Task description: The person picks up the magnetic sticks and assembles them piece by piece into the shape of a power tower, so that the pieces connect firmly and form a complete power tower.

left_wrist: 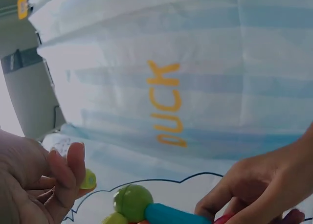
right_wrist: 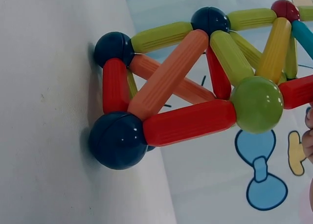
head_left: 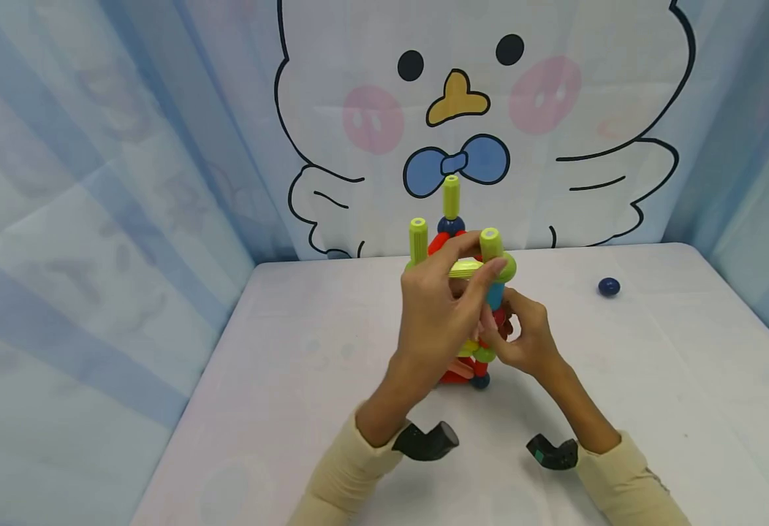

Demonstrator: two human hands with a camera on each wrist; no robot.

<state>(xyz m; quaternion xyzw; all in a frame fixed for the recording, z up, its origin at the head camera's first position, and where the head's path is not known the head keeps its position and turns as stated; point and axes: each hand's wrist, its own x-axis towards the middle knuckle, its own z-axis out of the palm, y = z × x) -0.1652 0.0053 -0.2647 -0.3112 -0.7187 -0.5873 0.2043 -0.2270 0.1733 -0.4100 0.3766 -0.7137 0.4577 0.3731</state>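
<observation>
A tower of magnetic sticks and balls [head_left: 483, 356] stands on the table, its lower part a frame of red, orange and yellow-green sticks with dark blue balls [right_wrist: 117, 140]. My left hand [head_left: 424, 314] pinches an upright yellow-green stick [head_left: 491, 242] between thumb and forefinger, at the green ball [head_left: 506, 267] near the top. Lower down, my right hand [head_left: 531, 337] grips the tower around red pieces, just below a blue stick [left_wrist: 176, 215]. Two more upright yellow-green sticks top the tower. My hands hide much of its middle.
A loose dark blue ball [head_left: 609, 286] lies on the white table [head_left: 654, 351] to the right. Behind the table hangs a curtain [head_left: 523, 204] with a cartoon duck on it. Black wrist cameras [head_left: 426, 441] stick out from both cuffs.
</observation>
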